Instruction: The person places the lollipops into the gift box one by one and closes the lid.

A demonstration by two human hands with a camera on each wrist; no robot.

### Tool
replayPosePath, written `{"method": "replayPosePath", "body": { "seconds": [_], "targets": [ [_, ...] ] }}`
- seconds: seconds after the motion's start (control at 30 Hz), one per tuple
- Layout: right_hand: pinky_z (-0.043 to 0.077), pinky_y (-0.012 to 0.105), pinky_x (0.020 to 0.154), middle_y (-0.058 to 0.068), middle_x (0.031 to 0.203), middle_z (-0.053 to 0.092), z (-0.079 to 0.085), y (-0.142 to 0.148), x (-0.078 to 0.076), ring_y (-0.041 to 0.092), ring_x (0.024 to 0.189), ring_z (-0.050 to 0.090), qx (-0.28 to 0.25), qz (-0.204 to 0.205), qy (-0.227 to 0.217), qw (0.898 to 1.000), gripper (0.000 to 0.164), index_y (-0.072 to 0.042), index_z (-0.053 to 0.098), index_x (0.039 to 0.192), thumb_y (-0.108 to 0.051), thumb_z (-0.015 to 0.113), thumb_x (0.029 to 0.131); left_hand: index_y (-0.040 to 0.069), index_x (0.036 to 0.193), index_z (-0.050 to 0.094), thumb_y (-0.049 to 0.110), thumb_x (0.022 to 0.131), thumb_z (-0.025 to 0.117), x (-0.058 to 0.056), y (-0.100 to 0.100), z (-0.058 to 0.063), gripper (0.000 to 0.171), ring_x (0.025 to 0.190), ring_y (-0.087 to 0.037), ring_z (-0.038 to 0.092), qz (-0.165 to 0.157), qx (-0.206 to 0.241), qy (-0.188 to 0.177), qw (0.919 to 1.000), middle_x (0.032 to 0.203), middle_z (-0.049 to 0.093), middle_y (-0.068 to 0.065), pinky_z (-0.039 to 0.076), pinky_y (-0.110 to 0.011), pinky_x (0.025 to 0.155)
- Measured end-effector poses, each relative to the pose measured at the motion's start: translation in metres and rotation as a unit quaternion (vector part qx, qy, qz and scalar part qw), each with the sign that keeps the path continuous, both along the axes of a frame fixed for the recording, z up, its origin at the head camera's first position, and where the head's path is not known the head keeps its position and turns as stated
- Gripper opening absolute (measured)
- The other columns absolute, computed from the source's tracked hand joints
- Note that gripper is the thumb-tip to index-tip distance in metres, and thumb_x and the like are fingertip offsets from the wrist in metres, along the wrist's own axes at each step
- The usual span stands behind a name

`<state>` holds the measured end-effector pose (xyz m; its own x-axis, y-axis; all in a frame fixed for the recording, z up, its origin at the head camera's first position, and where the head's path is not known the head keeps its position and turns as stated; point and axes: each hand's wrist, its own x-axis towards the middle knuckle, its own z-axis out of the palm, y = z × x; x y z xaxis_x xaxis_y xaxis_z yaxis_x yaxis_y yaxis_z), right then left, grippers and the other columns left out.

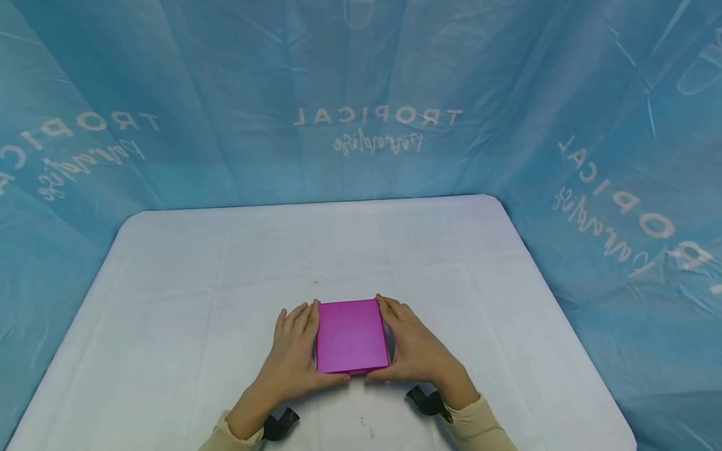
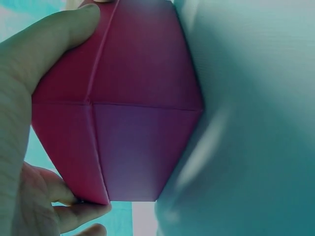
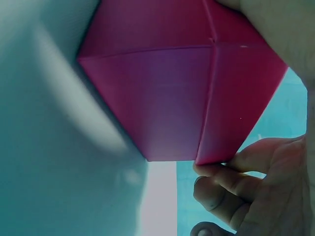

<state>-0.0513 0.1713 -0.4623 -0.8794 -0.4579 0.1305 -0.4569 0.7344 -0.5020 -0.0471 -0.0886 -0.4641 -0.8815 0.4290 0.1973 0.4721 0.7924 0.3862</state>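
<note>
A closed pink box (image 1: 352, 337) sits on the white-covered table, its flat square top facing up. A seam runs round its sides and marks off an upper band, the lid (image 2: 69, 128), from the lower walls (image 3: 147, 103). My left hand (image 1: 296, 356) grips the left side of the box at the lid, thumb along the near side and fingertips at the far left corner. From the other side my right hand (image 1: 414, 346) holds the lid the same way, its thumb near and its fingers at the far right corner. The inside of the box is hidden.
The white table cover (image 1: 169, 300) stretches out around the box, with faint creases and a few small marks. Blue sheeting (image 1: 372, 69) with mirrored lettering hangs behind and on both sides. Black straps (image 1: 281, 425) are at both wrists.
</note>
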Motion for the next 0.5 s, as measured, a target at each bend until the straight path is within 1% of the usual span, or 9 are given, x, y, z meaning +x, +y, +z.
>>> {"method": "replayPosePath", "body": {
  "seconds": [0.13, 0.23, 0.37, 0.43, 0.5],
  "targets": [
    [0.037, 0.037, 0.107, 0.002, 0.152, 0.028, -0.003, -0.002, -0.002, 0.015, 0.135, 0.028, 0.002, 0.004, 0.002, 1.0, 0.137, -0.008, 0.018, 0.153, -0.07, 0.081, 0.049, 0.0, 0.15, 0.02, 0.081, 0.055, 0.068, 0.002, -0.001, -0.003, 0.134, 0.137, -0.029, 0.026, 0.007, 0.005, 0.013, 0.9999, 0.148, 0.035, -0.014, 0.013, -0.058, 0.112],
    [0.036, 0.037, 0.108, 0.0, 0.153, 0.026, -0.005, -0.002, -0.002, 0.015, 0.136, 0.027, 0.008, -0.004, 0.0, 1.0, 0.138, -0.007, 0.017, 0.153, -0.07, 0.081, 0.048, -0.002, 0.15, 0.021, 0.08, 0.054, 0.069, 0.002, 0.0, -0.007, 0.134, 0.136, -0.029, 0.028, 0.007, 0.007, 0.025, 0.9996, 0.147, 0.036, -0.015, 0.015, -0.058, 0.111],
    [0.035, 0.042, 0.107, 0.002, 0.153, 0.027, -0.006, 0.0, -0.001, 0.019, 0.134, 0.031, 0.025, -0.014, -0.002, 1.0, 0.139, -0.008, 0.016, 0.153, -0.071, 0.081, 0.047, -0.001, 0.151, 0.017, 0.081, 0.054, 0.068, 0.001, 0.001, -0.011, 0.136, 0.137, -0.029, 0.026, 0.003, 0.003, 0.021, 0.9998, 0.15, 0.032, -0.014, 0.015, -0.058, 0.111],
    [0.035, 0.047, 0.104, 0.004, 0.154, 0.027, -0.003, 0.001, 0.001, 0.023, 0.133, 0.034, 0.039, -0.017, -0.009, 0.999, 0.141, -0.008, 0.013, 0.153, -0.07, 0.082, 0.046, 0.002, 0.152, 0.011, 0.084, 0.057, 0.063, -0.001, 0.001, -0.012, 0.136, 0.139, -0.03, 0.023, -0.002, -0.008, 0.017, 0.9998, 0.154, 0.026, -0.013, 0.014, -0.058, 0.111],
    [0.031, 0.05, 0.102, 0.005, 0.157, 0.02, 0.004, 0.005, 0.003, 0.026, 0.134, 0.032, 0.053, -0.026, -0.032, 0.998, 0.144, -0.012, 0.007, 0.154, -0.067, 0.084, 0.046, 0.004, 0.153, 0.007, 0.082, 0.065, 0.058, -0.003, -0.001, -0.011, 0.128, 0.14, -0.032, 0.021, -0.004, -0.002, 0.013, 0.9999, 0.156, 0.02, -0.013, 0.012, -0.059, 0.111]
  ]
}}
